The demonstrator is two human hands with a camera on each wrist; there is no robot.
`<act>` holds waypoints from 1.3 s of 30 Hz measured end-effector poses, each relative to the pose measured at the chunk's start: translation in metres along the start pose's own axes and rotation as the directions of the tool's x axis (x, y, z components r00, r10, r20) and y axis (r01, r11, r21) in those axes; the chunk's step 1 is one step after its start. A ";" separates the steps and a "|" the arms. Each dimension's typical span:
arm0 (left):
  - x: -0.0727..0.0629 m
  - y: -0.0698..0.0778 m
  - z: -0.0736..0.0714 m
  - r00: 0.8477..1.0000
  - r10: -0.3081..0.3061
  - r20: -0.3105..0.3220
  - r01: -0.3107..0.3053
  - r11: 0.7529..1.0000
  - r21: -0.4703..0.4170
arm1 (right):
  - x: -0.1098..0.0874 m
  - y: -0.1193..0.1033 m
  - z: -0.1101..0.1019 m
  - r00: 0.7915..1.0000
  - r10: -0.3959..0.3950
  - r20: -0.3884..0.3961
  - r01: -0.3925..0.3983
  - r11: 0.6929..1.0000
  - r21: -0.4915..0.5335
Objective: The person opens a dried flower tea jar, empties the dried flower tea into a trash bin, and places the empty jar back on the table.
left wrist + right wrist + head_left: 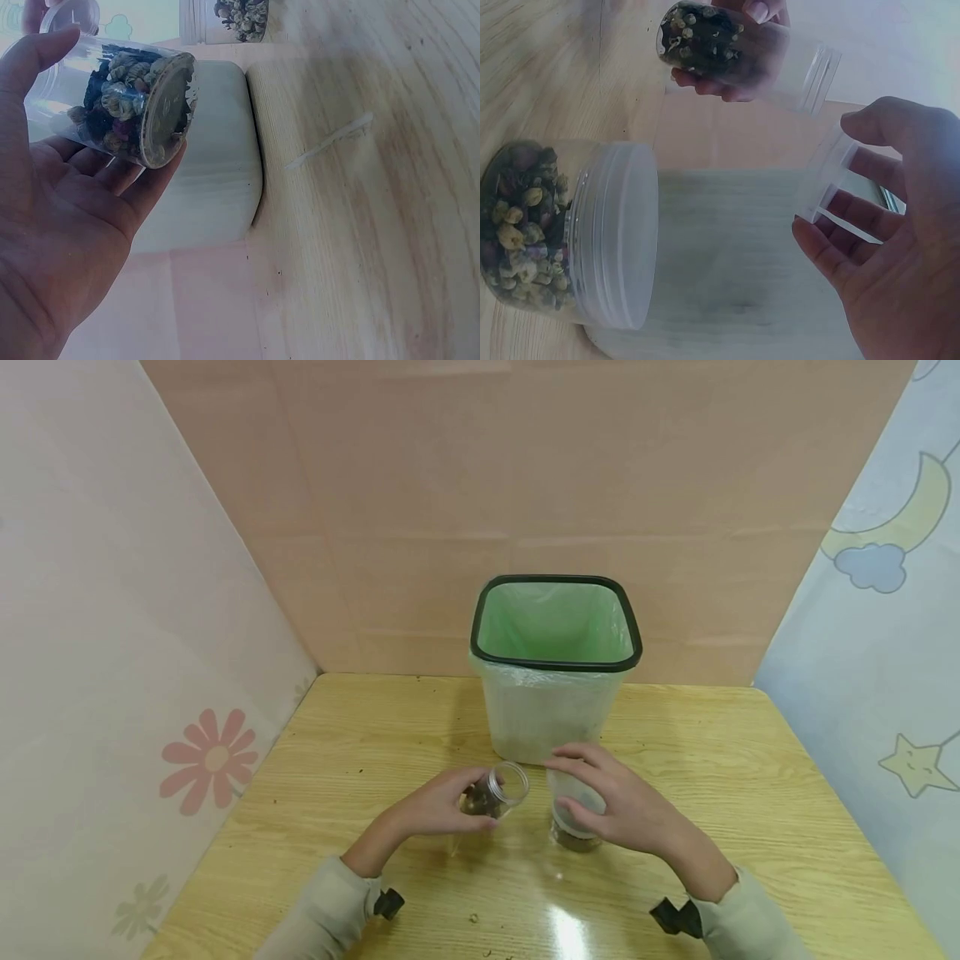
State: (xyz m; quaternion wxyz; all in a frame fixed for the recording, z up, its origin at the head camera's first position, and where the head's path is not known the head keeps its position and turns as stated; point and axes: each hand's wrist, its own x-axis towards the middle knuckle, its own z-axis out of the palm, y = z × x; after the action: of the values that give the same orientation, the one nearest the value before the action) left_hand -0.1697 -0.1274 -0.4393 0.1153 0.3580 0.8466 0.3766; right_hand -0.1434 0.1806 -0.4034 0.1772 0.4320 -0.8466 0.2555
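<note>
My left hand (442, 808) grips a clear plastic jar (124, 97) part-filled with dried flowers and dark bits. The jar is tilted, with its uncovered, threaded mouth toward the right hand. My right hand (630, 806) pinches a translucent round lid (826, 178) by its edge between thumb and fingers, apart from that mouth. Below the right hand, a second, wider-looking clear jar (529, 232) of dried flowers stands upright on the table, its translucent lid (626, 232) on. The right hand partly hides this jar in the head view.
Behind the hands stands a whitish bin (547, 714) with a black rim and a pale green liner. A thin pale strip (330, 141) lies on the wooden table (750, 827), with small crumbs scattered about. Patterned side walls and a pinkish back wall (390, 510) enclose the table.
</note>
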 end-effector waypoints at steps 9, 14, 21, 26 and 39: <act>-0.002 0.001 -0.010 1.000 -0.002 -0.021 0.002 1.000 0.025 | -0.009 0.008 -0.005 1.000 -0.006 -0.021 0.006 1.000 -0.019; -0.003 0.002 -0.020 0.999 -0.008 -0.035 0.010 0.999 0.046 | -0.014 0.012 -0.008 1.000 0.004 -0.020 -0.004 1.000 -0.025; -0.005 0.009 -0.035 0.999 0.012 -0.052 -0.009 0.999 0.050 | -0.023 0.016 -0.013 0.999 0.046 -0.029 -0.047 0.998 -0.037; -0.006 0.013 -0.045 0.997 0.031 -0.064 -0.028 0.999 0.047 | -0.028 0.019 -0.016 0.998 0.057 -0.039 -0.058 0.997 -0.040; -0.002 0.023 -0.064 0.994 0.064 -0.088 -0.058 0.996 0.070 | -0.045 0.031 -0.023 0.991 0.130 -0.033 -0.133 0.984 -0.114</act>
State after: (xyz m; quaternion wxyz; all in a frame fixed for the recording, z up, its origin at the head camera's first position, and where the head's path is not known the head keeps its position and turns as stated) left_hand -0.1861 -0.1535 -0.3786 0.0535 0.3699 0.8518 0.3670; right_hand -0.1415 0.2382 -0.4169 0.1957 0.3606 -0.8844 0.2224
